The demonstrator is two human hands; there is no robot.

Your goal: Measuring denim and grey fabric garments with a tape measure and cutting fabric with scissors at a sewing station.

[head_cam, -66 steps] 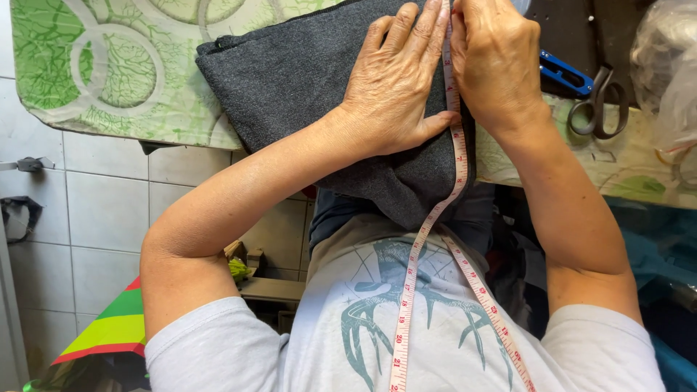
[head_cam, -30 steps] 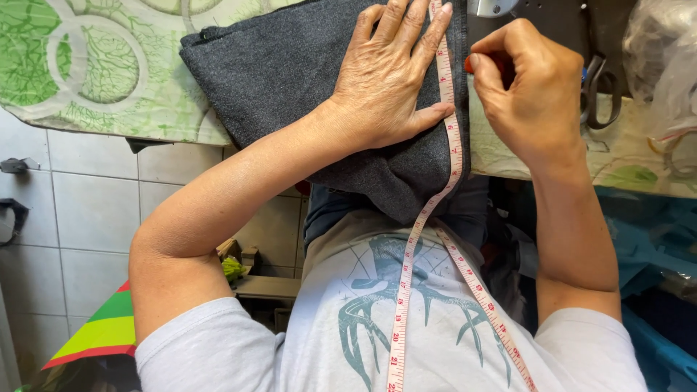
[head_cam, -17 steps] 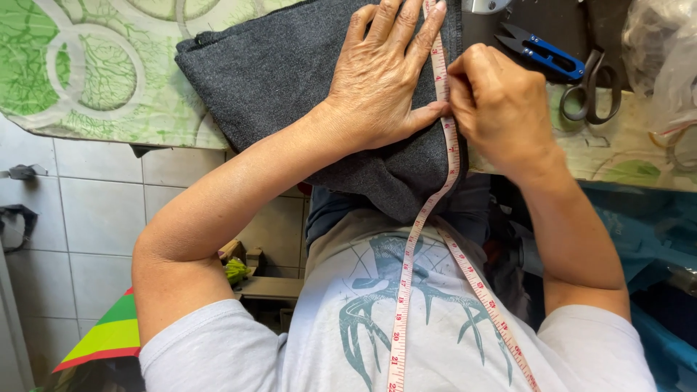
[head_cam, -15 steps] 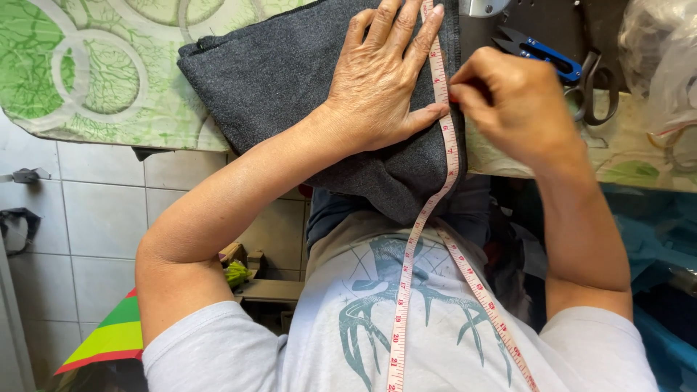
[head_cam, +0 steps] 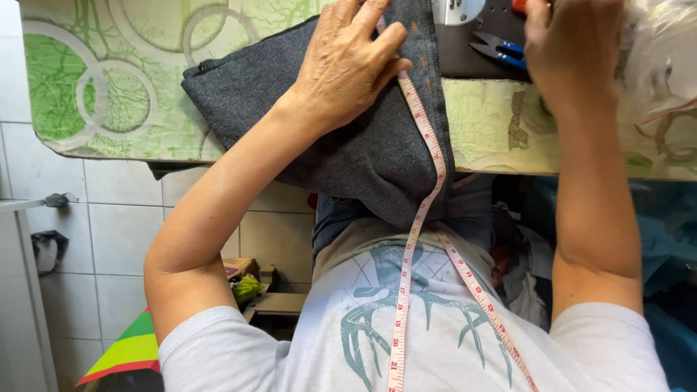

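A folded dark grey cloth [head_cam: 363,160] lies on the table and hangs over its near edge. My left hand [head_cam: 348,65] rests flat on it with fingers spread, beside a pink measuring tape [head_cam: 428,145] that runs down the cloth's right side and around my neck. My right hand [head_cam: 573,51] is up at the far right of the table, just past blue thread snips [head_cam: 497,49]. A small red thing shows at its fingertips; the fingers themselves are cut off by the frame's top edge.
The table has a green-patterned cover [head_cam: 109,87]. A sewing machine's metal part [head_cam: 457,9] sits on a dark base at the back. A clear plastic bag [head_cam: 664,58] is at the right. Below the table edge are white wall tiles [head_cam: 109,232] and clutter.
My right hand has left the measuring tape on the cloth and moved up and to the right, past the snips. My left hand stays pressed on the cloth.
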